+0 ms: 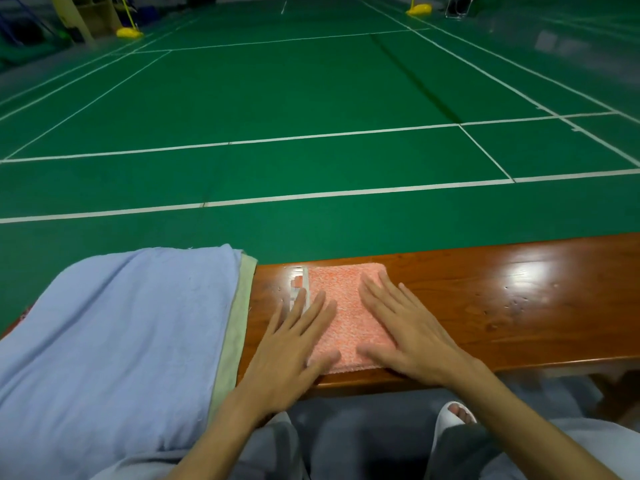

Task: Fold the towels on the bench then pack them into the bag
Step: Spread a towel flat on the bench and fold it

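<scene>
- Head view: your left hand [298,344] and right hand [405,327] lie flat with fingers straight, a little apart, both pressing the folded pink towel [346,317] on the bench [485,299].
- The towel's near edge sits right at the bench's front lip. If you push toward yourself, it could slide off the glossy wood.
- If you lift it carelessly, the fold may spring open.
- The blue towel [114,341] lies spread over a green towel [239,323] on your left. No bag is in view.
</scene>
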{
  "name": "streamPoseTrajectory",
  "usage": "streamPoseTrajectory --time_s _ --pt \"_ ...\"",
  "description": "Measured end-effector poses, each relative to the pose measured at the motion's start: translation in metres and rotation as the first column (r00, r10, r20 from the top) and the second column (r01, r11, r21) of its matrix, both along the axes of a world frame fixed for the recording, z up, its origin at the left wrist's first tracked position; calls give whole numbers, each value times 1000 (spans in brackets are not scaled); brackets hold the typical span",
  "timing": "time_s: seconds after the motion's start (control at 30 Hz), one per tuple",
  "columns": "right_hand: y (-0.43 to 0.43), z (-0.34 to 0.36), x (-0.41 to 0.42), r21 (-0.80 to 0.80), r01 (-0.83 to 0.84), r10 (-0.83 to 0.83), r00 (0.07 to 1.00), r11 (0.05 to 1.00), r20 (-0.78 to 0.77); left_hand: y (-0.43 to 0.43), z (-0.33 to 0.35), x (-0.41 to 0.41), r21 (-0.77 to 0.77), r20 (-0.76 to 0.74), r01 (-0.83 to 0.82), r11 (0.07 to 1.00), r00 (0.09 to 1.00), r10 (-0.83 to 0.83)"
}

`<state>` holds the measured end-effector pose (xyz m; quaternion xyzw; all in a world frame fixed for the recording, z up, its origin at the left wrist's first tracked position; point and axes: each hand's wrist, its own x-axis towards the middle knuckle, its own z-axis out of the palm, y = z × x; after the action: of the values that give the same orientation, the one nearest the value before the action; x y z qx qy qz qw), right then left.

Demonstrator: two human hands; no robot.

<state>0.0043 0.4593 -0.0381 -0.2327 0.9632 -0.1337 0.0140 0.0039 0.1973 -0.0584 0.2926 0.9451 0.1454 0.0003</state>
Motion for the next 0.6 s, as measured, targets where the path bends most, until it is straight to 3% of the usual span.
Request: streamPoseTrajectory --time_s 0.07,0.13,0.2,0.3,0.4,0.47,0.6 --pt "2 0 18 87 -75 69 995 993 76 -8 -6 10 -19 13 44 999 999 -44" --pt "6 -11 30 134 -90 89 996 987 14 -14 -15 13 -49 -50 65 997 996 -68" --pt "9 -18 35 84 -76 83 993 994 -88 -15 -17 15 -24 -121 73 997 990 -75" --pt "16 -6 33 -45 -48 43 993 998 -111 -13 -4 11 115 -140 70 991 989 -54" --pt "23 16 28 -246 89 -73 995 965 74 -10 16 5 390 31 -7 921 1000 -6" --pt "26 28 21 -414 156 -60 970 897 236 -7 27 0 482 226 -140 865 974 32" --pt "23 27 1 -574 193 -81 973 796 215 3 30 -12 540 496 -397 742 862 101"
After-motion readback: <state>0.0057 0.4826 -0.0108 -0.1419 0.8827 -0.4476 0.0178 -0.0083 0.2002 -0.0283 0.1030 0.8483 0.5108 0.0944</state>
